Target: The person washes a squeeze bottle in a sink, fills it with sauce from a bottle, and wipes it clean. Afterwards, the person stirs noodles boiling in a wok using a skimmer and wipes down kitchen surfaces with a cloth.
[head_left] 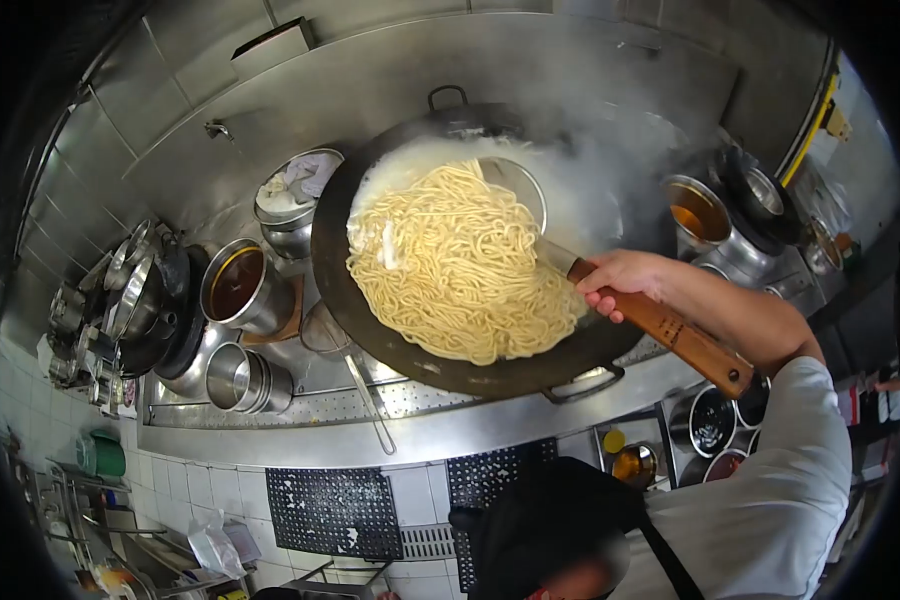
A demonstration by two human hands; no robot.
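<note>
My right hand (620, 283) is closed round the wooden handle (685, 340) of a large metal ladle (520, 190). The ladle's head lies among a big heap of pale yellow noodles (450, 270), which partly covers it. The noodles rest in a wide dark wok (400, 355) with whitish, steaming liquid along its back. A white patch shows on the left part of the heap. My left hand is out of view.
Left of the wok stand a pot of dark red liquid (238, 285), empty steel pots (238, 378), a cloth-topped pot (290, 235) and a wire skimmer (370, 405). An orange-liquid pot (697, 215) stands right. Steam blurs the back. A black cap (560, 530) shows below.
</note>
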